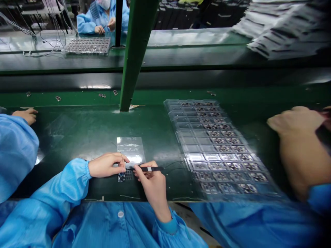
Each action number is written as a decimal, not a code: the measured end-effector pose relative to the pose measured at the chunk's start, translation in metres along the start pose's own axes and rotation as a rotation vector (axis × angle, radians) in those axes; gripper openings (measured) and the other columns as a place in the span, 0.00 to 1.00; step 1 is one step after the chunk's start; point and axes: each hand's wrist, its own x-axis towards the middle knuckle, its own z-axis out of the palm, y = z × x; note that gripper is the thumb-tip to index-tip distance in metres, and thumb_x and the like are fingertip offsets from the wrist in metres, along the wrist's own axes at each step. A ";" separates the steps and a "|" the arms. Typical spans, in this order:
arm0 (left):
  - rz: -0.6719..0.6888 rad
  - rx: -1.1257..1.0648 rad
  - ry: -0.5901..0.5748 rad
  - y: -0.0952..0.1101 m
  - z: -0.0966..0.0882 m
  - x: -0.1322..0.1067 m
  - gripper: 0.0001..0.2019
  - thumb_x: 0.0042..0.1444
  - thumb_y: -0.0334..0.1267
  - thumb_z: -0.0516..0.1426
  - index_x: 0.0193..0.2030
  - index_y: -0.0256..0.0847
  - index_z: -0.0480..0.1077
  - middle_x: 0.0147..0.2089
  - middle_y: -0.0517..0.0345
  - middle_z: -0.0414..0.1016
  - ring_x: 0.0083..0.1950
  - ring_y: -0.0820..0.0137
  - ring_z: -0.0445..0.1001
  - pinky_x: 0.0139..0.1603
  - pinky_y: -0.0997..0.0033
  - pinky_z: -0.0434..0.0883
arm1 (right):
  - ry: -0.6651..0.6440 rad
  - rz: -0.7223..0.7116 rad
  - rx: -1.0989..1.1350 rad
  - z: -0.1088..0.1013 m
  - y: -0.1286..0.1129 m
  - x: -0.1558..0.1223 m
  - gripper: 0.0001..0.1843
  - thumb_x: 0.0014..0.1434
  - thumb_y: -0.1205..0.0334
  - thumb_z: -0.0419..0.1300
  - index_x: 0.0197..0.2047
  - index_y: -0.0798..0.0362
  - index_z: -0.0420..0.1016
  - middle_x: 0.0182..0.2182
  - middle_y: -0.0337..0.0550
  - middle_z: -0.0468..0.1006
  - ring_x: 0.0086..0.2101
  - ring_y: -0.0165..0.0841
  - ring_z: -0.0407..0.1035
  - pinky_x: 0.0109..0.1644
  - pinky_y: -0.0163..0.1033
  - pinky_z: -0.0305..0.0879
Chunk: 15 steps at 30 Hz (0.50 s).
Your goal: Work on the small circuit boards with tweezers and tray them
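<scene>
My left hand (108,164) lies low over the bench, thumb and index finger pinched on a thin wire (120,152) that sticks up and back. Just under those fingertips is a small circuit board (121,177), partly covered by them. From the right, my right hand (152,177) grips slim black tweezers (151,168) with a white band, their tip pointing left at the board. A small grid-patterned piece (128,175) lies right beside the board. Behind both hands rests a clear plastic sheet (137,146) with white marks.
A clear compartment tray (186,137) with many small boards stands to the right. A green post (136,51) rises ahead. Loose parts (102,95) lie along the ledge. Co-workers' arms (297,144) flank both sides; another person (103,17) sits opposite.
</scene>
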 end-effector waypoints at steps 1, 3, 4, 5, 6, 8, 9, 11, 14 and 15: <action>-0.002 0.002 0.002 0.000 0.000 0.000 0.07 0.58 0.34 0.57 0.29 0.38 0.67 0.51 0.49 0.75 0.51 0.65 0.73 0.52 0.68 0.66 | 0.004 -0.010 -0.021 0.000 0.000 0.000 0.18 0.54 0.46 0.63 0.29 0.52 0.66 0.21 0.40 0.75 0.24 0.35 0.74 0.28 0.35 0.69; -0.006 0.007 0.005 0.001 0.000 0.000 0.07 0.58 0.35 0.57 0.29 0.38 0.67 0.51 0.50 0.75 0.51 0.65 0.74 0.51 0.68 0.66 | 0.006 -0.021 -0.046 0.001 -0.001 0.000 0.17 0.55 0.46 0.62 0.30 0.52 0.66 0.21 0.40 0.76 0.24 0.35 0.74 0.28 0.35 0.68; -0.006 0.008 0.007 0.001 0.000 0.000 0.07 0.58 0.35 0.56 0.29 0.39 0.67 0.51 0.50 0.75 0.51 0.65 0.74 0.51 0.68 0.66 | 0.004 -0.026 -0.053 0.001 -0.001 0.000 0.17 0.56 0.46 0.62 0.30 0.51 0.66 0.22 0.41 0.76 0.24 0.35 0.74 0.28 0.35 0.68; -0.005 0.008 0.008 0.001 0.000 0.001 0.07 0.58 0.34 0.56 0.29 0.39 0.67 0.51 0.50 0.75 0.50 0.65 0.74 0.51 0.68 0.66 | -0.002 -0.030 -0.058 0.001 -0.002 0.000 0.17 0.56 0.46 0.62 0.29 0.51 0.66 0.22 0.41 0.77 0.24 0.36 0.74 0.28 0.35 0.68; -0.003 0.008 0.008 0.002 0.000 0.001 0.07 0.58 0.34 0.56 0.29 0.39 0.67 0.50 0.50 0.75 0.50 0.65 0.74 0.51 0.67 0.66 | -0.006 -0.033 -0.058 0.000 -0.003 0.000 0.18 0.56 0.46 0.62 0.29 0.51 0.66 0.22 0.42 0.77 0.24 0.36 0.74 0.28 0.36 0.68; -0.002 0.007 0.011 0.002 0.000 0.001 0.07 0.58 0.34 0.56 0.28 0.39 0.67 0.50 0.50 0.75 0.50 0.65 0.74 0.52 0.67 0.66 | -0.005 -0.030 -0.050 0.000 -0.004 0.000 0.18 0.56 0.45 0.62 0.29 0.51 0.66 0.22 0.42 0.77 0.24 0.36 0.74 0.29 0.36 0.68; -0.003 0.007 0.013 0.002 0.000 0.001 0.07 0.58 0.34 0.56 0.28 0.39 0.67 0.50 0.50 0.75 0.50 0.65 0.74 0.52 0.68 0.66 | -0.002 -0.028 -0.046 0.000 -0.005 0.000 0.18 0.55 0.45 0.62 0.28 0.51 0.66 0.22 0.42 0.77 0.24 0.36 0.74 0.29 0.36 0.68; -0.003 0.009 0.015 0.001 0.001 0.001 0.07 0.58 0.34 0.57 0.28 0.39 0.67 0.50 0.50 0.75 0.50 0.65 0.74 0.52 0.68 0.66 | -0.002 -0.028 -0.046 0.000 -0.005 0.000 0.18 0.55 0.45 0.62 0.28 0.51 0.66 0.21 0.42 0.77 0.23 0.36 0.74 0.29 0.37 0.68; -0.004 0.011 0.015 0.001 0.001 0.001 0.08 0.58 0.34 0.57 0.28 0.38 0.67 0.51 0.50 0.75 0.50 0.65 0.74 0.51 0.68 0.66 | -0.011 -0.023 -0.037 0.001 -0.005 0.000 0.17 0.56 0.46 0.62 0.28 0.51 0.66 0.22 0.43 0.78 0.24 0.37 0.75 0.29 0.37 0.68; -0.004 0.011 0.015 0.001 0.001 0.001 0.08 0.58 0.34 0.57 0.28 0.38 0.67 0.51 0.50 0.75 0.50 0.65 0.74 0.51 0.68 0.66 | -0.012 -0.013 -0.023 0.001 -0.004 0.000 0.17 0.56 0.46 0.62 0.28 0.51 0.66 0.23 0.43 0.79 0.25 0.37 0.75 0.30 0.37 0.69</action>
